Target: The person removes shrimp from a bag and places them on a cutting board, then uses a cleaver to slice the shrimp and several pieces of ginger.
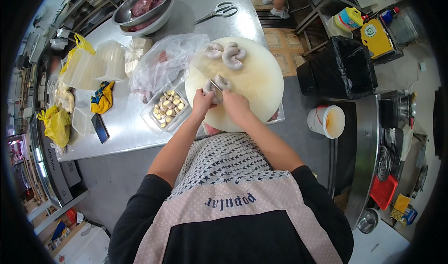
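My right hand (235,105) is closed around the handle of a knife (216,85), its thin blade slanting away to the upper left. Under the blade lies a pale, curled tubular piece of offal (224,82) on a round, cream-coloured chopping board (257,89). With bent fingers my left hand (203,103) grips the near left side of that piece. Whether the blade has cut into it cannot be told. Farther back on the board rest more pale coiled pieces (233,57).
Left of the board stand a plastic tub (148,114) of sliced pieces and a clear plastic bag (164,61). Scissors (218,13) and a metal bowl of dark red meat (120,14) lie farther back. A black-lined bin (329,71) and white bucket (316,120) stand right; a person's legs (279,3) show beyond.
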The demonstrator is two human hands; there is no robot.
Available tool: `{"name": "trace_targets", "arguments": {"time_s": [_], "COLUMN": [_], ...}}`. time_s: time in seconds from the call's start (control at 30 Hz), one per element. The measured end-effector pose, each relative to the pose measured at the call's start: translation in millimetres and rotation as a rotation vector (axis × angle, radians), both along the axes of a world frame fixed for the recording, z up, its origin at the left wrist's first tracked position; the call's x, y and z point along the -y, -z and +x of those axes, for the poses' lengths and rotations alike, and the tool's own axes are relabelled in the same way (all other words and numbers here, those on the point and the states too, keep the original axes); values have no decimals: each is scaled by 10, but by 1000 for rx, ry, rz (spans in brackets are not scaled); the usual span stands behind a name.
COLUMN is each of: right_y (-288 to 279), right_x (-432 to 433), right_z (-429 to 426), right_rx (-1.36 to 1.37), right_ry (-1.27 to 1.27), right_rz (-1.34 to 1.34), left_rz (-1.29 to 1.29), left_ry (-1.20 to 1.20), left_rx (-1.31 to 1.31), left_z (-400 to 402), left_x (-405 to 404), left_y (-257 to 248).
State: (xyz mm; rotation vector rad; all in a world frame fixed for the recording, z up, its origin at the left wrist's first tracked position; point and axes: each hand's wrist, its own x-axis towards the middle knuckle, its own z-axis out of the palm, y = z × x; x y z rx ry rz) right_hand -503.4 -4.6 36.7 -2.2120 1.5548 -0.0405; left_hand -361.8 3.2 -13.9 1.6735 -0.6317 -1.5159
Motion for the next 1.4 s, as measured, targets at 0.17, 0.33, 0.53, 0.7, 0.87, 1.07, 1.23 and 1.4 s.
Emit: {"name": "trace_targets", "arguments": {"time_s": [0.17, 0.33, 0.53, 0.7, 0.87, 1.07, 1.23, 1.4], "right_y": [-7, -76, -298, -429, -304, -84, -246, -555], "right_x": [-24, -349, -596, -666, -657, -418, -484, -566], "right_z": [-178, -657, -738, -640, -485, -233, -620, -601], "right_rx": [-18, -122, 70, -66, -88, -112, -169, -143], "right_ry": [6, 24, -1, -177, -181, -158, -177, -275], "right_rz": [83, 161, 41, -12, -24, 19, 180, 62], "left_rz": [150, -130, -575, -635, -690, -702, -573, -706], "left_ry": [-2, 23, 244, 303, 319, 317, 350, 366], "left_rx": [-249, -275, 670, 772, 894, 914, 853, 918], "left_z": [290, 384, 232, 175, 135, 157, 172, 90], "left_x": [-31, -261, -511, -533, -501, -533, -699, -683], "left_y": [-171, -163, -136, -152, -62, -248, -210, -144]}}
